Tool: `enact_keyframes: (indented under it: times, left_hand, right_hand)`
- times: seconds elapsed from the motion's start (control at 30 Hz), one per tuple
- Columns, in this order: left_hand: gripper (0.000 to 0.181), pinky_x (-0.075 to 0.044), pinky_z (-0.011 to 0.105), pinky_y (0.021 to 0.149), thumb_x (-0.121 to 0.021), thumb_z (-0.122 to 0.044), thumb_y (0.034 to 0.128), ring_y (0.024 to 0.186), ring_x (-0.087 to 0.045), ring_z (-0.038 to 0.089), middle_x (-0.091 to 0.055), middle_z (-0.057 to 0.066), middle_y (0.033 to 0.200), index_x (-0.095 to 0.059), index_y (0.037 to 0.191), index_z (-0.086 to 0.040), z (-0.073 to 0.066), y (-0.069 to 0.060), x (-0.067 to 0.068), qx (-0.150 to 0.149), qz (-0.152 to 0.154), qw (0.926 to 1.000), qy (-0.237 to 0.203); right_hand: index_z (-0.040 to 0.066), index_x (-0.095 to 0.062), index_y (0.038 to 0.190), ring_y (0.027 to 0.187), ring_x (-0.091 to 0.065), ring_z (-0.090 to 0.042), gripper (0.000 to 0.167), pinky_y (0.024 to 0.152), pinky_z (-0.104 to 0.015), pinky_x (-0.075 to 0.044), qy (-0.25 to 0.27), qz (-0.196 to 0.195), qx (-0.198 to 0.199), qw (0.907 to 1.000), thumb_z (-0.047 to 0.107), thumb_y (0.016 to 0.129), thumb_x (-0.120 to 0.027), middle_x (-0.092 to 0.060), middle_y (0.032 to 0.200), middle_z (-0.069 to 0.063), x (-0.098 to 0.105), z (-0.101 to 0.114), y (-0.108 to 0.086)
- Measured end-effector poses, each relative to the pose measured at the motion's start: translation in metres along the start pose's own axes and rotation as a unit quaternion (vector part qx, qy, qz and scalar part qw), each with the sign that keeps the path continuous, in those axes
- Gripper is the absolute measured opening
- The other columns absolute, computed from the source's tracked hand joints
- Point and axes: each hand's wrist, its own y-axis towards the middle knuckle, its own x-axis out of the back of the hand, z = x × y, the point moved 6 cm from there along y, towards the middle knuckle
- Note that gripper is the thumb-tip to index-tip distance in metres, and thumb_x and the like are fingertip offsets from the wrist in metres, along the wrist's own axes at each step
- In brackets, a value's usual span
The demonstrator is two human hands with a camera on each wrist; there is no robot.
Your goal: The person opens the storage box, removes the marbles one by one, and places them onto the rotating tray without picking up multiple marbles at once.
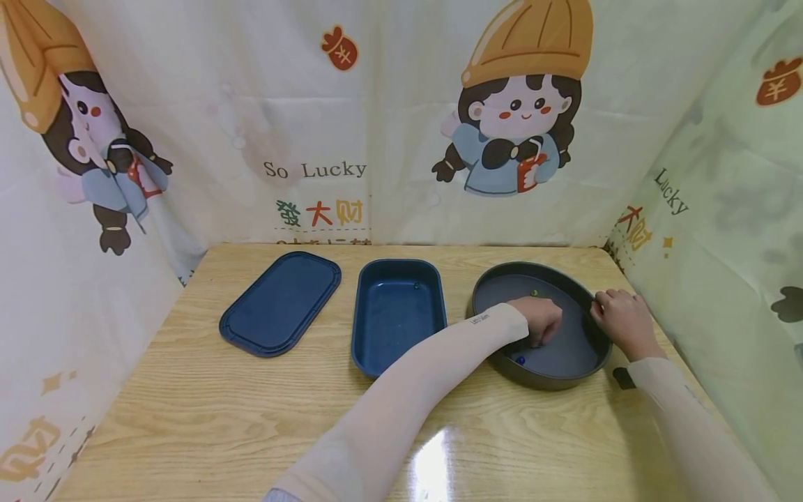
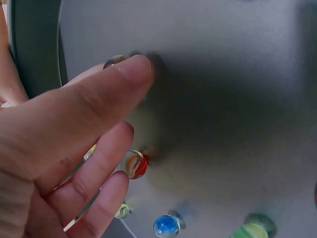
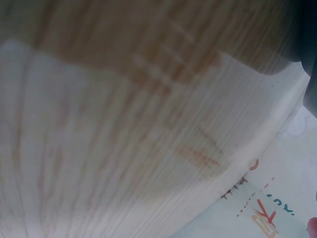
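My left hand (image 1: 542,319) reaches down into a round dark grey pan (image 1: 574,382). In the left wrist view, its thumb and index finger pinch a brownish glass marble (image 2: 114,60), mostly hidden behind the thumb. Close to the other fingertips lies a clear marble with red and white swirls (image 2: 134,164). A blue marble (image 2: 167,225), a green marble (image 2: 250,231) and a small yellow-green one (image 2: 122,211) lie on the pan's floor. My right hand (image 1: 624,322) grips the pan's right rim; the right wrist view shows mostly table.
Left of the pan stands a deep blue rectangular dish (image 1: 396,328), with a small marble (image 1: 417,286) near its far end. Farther left a flat blue lid (image 1: 282,303) lies on the wooden table (image 1: 219,418). Printed curtains (image 1: 401,125) enclose the back and sides.
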Motion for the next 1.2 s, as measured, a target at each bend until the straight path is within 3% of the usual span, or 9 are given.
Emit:
enact_keyframes:
  times: [0.33, 0.57, 0.73, 1.0, 1.1, 1.2]
  left_hand:
    - [0.018, -0.047, 0.018, 0.065, -0.077, -0.004, 0.073, 0.076, -0.057, 0.004, -0.067, -0.011, 0.082, -0.071, 0.074, -0.021, 0.006, 0.0, 0.001, -0.003, 0.012, 0.9998, -0.014]
    - [0.016, -0.049, 0.016, 0.068, -0.079, -0.012, 0.0743, 0.079, -0.061, 0.002, -0.069, -0.013, 0.088, -0.074, 0.085, -0.023, 0.015, -0.008, 0.015, -0.008, -0.006, 0.9984, -0.056]
    - [0.02, -0.048, 0.013, 0.073, -0.077, -0.014, 0.0765, 0.085, -0.062, -0.001, -0.069, -0.011, 0.095, -0.075, 0.096, -0.019, 0.017, -0.026, 0.03, -0.032, -0.021, 0.9943, -0.1]
    - [0.019, -0.048, 0.01, 0.074, -0.07, -0.017, 0.0837, 0.086, -0.063, -0.001, -0.072, -0.003, 0.103, -0.073, 0.103, -0.016, 0.029, -0.066, 0.06, -0.104, -0.081, 0.983, -0.128]
    - [0.019, -0.047, 0.009, 0.076, -0.069, -0.019, 0.0851, 0.085, -0.063, -0.001, -0.072, -0.001, 0.103, -0.072, 0.104, -0.016, 0.038, -0.084, 0.069, -0.102, -0.103, 0.9798, -0.138]
    - [0.02, -0.047, 0.009, 0.077, -0.068, -0.021, 0.0861, 0.087, -0.063, -0.001, -0.071, -0.004, 0.103, -0.072, 0.105, -0.016, 0.049, -0.101, 0.076, -0.082, -0.128, 0.9782, -0.142]
  right_hand:
    - [0.002, -0.052, 0.063, 0.05, -0.046, -0.032, 0.015, 0.045, -0.045, -0.032, 0.001, -0.001, 0.001, 1.0, 0.004, 0.072, -0.062, -0.049, 0.055, -0.012, -0.001, 0.0, 0.0]
    - [0.002, -0.05, 0.061, 0.048, -0.045, -0.03, 0.016, 0.043, -0.043, -0.031, -0.002, -0.005, 0.006, 1.0, 0.004, 0.072, -0.061, -0.048, 0.053, -0.011, 0.0, 0.0, 0.0]
    - [0.004, -0.048, 0.06, 0.048, -0.043, -0.028, 0.018, 0.043, -0.041, -0.029, 0.002, 0.005, -0.001, 1.0, 0.004, 0.072, -0.061, -0.046, 0.053, -0.009, 0.0, 0.0, 0.0]
    - [0.003, -0.05, 0.06, 0.047, -0.043, -0.028, 0.017, 0.042, -0.041, -0.03, 0.001, 0.001, 0.004, 1.0, 0.003, 0.073, -0.061, -0.045, 0.051, -0.009, 0.003, 0.004, 0.001]
    - [0.001, -0.053, 0.061, 0.045, -0.042, -0.028, 0.015, 0.041, -0.04, -0.03, 0.001, -0.003, 0.01, 0.9999, 0.002, 0.072, -0.062, -0.045, 0.05, -0.01, 0.005, 0.006, 0.002]
    - [0.0, -0.053, 0.061, 0.044, -0.041, -0.028, 0.014, 0.041, -0.04, -0.03, -0.001, -0.005, 0.013, 0.9999, 0.001, 0.072, -0.062, -0.045, 0.05, -0.01, 0.007, 0.007, 0.003]
